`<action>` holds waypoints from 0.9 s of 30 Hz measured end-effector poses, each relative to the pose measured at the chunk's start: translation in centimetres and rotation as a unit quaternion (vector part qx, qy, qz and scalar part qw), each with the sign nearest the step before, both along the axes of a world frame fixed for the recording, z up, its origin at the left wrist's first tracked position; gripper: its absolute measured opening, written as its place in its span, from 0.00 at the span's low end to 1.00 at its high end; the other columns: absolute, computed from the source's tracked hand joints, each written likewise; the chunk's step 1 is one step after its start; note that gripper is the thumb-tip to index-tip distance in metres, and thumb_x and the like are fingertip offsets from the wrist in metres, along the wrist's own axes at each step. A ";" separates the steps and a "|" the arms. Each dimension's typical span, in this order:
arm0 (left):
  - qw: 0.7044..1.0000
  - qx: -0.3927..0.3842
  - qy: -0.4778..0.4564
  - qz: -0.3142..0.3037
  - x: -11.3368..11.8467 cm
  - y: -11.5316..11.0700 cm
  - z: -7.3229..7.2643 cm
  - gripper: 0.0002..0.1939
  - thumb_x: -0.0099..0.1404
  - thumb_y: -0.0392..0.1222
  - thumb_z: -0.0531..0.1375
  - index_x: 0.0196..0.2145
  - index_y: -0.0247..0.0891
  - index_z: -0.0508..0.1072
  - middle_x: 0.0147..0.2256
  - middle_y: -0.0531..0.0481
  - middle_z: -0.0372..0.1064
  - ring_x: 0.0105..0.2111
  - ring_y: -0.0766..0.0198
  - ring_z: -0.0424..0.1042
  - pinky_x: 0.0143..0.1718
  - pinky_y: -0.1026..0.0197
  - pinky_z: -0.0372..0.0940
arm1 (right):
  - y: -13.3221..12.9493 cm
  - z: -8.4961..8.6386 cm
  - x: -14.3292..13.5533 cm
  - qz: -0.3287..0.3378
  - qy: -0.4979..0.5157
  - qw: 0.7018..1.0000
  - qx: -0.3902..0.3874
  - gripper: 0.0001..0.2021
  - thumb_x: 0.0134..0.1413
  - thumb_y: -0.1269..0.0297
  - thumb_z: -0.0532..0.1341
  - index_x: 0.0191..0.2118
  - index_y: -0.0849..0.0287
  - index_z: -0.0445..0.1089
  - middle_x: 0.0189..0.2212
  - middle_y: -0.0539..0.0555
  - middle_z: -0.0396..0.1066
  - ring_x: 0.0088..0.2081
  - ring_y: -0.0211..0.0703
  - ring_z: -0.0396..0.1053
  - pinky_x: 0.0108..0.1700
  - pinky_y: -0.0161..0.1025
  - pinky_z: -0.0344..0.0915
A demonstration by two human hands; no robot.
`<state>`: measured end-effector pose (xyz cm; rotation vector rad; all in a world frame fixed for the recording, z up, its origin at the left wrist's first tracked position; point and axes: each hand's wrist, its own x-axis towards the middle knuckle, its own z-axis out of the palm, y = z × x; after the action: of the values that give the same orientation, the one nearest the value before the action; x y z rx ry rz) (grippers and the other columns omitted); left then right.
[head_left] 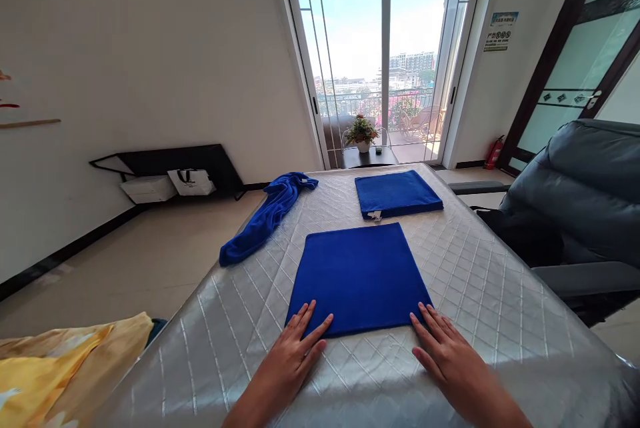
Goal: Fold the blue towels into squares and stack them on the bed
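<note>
A blue cloth [360, 278] lies flat as a near-square on the silver quilted surface. My left hand [295, 351] rests with spread fingers on its near left corner. At the near right corner, the fingertips of my right hand [445, 351] touch the cloth, fingers stretched out and the thumb apart. Beyond it sits a stack of folded blue cloths [397, 193] with a white tag at its near left corner. A crumpled blue cloth [275, 215] lies along the left edge of the surface.
The silver quilted surface [220, 348] spans the foreground. A dark armchair [580, 195] stands close on the right. Yellow bedding [65, 368] is at the lower left. Behind are a potted plant [362, 135] on a small table and a glass sliding door.
</note>
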<state>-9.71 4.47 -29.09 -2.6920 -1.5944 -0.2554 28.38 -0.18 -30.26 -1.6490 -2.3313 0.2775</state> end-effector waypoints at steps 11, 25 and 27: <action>0.999 0.046 0.009 0.006 -0.9 -2.1 -1.1 0.24 0.75 0.55 0.51 0.67 0.63 0.56 0.69 0.52 0.56 0.66 0.51 0.62 0.59 0.47 0.68 | -1.3 0.1 -0.7 -0.014 -0.032 0.999 0.003 0.28 0.70 0.41 0.47 0.70 0.42 0.55 0.69 0.50 0.54 0.68 0.55 0.58 0.66 0.58 0.60; 0.994 0.086 -0.017 -0.069 18.7 -1.3 0.1 0.31 0.77 0.56 0.46 0.72 0.42 0.50 0.70 0.50 0.53 0.69 0.56 0.55 0.65 0.48 0.61 | 2.0 -0.1 -3.1 -0.070 -0.042 0.996 -0.045 0.30 0.72 0.53 0.43 0.72 0.63 0.50 0.72 0.54 0.42 0.73 0.49 0.41 0.72 0.52 0.46; 0.993 0.105 -0.013 -0.052 17.2 -1.6 -0.9 0.33 0.76 0.58 0.46 0.72 0.44 0.49 0.70 0.51 0.53 0.69 0.56 0.56 0.65 0.49 0.61 | 1.8 0.5 -3.3 -0.074 -0.041 0.995 -0.058 0.31 0.72 0.51 0.44 0.72 0.64 0.48 0.73 0.55 0.40 0.73 0.49 0.40 0.73 0.52 0.45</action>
<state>7.52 2.87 -30.00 -2.6224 -1.3488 -0.4345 25.07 1.65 -29.76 -1.9112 -2.2750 0.3269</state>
